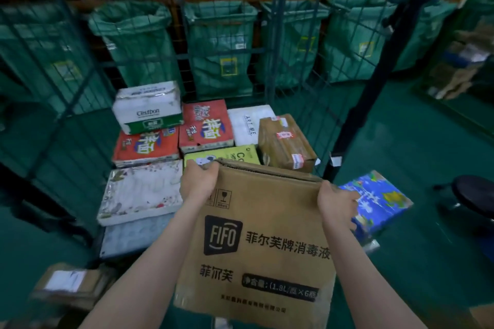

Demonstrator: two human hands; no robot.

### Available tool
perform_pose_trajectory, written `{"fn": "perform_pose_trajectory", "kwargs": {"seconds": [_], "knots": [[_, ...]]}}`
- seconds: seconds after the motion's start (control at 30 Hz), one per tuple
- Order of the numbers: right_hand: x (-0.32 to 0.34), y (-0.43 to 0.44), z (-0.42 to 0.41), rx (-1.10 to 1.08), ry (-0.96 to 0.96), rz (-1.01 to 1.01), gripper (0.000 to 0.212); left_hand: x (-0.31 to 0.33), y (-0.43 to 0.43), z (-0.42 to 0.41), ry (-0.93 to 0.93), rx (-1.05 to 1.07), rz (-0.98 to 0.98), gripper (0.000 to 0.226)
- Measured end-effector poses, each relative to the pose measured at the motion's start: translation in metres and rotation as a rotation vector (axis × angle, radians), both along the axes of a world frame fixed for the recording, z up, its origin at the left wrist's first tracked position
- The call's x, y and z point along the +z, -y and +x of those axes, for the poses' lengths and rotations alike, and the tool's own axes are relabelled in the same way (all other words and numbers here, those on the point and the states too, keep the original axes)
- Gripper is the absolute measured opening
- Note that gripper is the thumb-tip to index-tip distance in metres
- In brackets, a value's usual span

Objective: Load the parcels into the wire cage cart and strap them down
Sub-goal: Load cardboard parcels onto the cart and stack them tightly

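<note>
I hold a large brown FIFO cardboard box (pixel 264 243) in front of me, at the open side of the green wire cage cart (pixel 272 35). My left hand (pixel 197 181) grips its far left corner and my right hand (pixel 337 201) grips its far right corner. On the cart floor lie several parcels: a white Cestbon pack (pixel 148 108) stacked on a red pack (pixel 145 148), another red pack (pixel 205 125), a white flat parcel (pixel 247 121), a taped brown box (pixel 286 141), a yellow-green pack (pixel 235 156) and a white floral pack (pixel 141 191). No strap shows.
A blue patterned pack (pixel 379 201) lies on the green floor right of the cart. A brown labelled box (pixel 69 282) sits at lower left. Green sacks (pixel 222 48) hang in a row behind the cage. A black stool (pixel 474 192) stands at the right.
</note>
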State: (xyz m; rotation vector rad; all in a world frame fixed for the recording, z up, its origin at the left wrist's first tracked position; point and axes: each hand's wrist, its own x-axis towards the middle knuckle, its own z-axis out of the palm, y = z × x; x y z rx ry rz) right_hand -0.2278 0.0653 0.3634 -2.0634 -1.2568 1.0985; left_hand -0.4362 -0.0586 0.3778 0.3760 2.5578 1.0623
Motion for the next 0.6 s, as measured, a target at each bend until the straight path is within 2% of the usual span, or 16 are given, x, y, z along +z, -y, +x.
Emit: {"fn": "perform_pose_trajectory", "kwargs": {"seconds": [0.3,0.43,0.6], "knots": [[0.012,-0.064,-0.137,0.027,-0.122,0.099,0.066,0.019,-0.058,-0.133,-0.048,0.06,0.095,0.036],[0.007,-0.099,-0.181,0.039,-0.202,0.14,0.06,0.015,-0.087,-0.182,-0.056,0.039,0.127,0.043],[0.001,-0.152,-0.239,0.165,-0.194,0.114,0.059,0.003,-0.13,-0.237,0.112,0.059,0.24,0.039]]}}
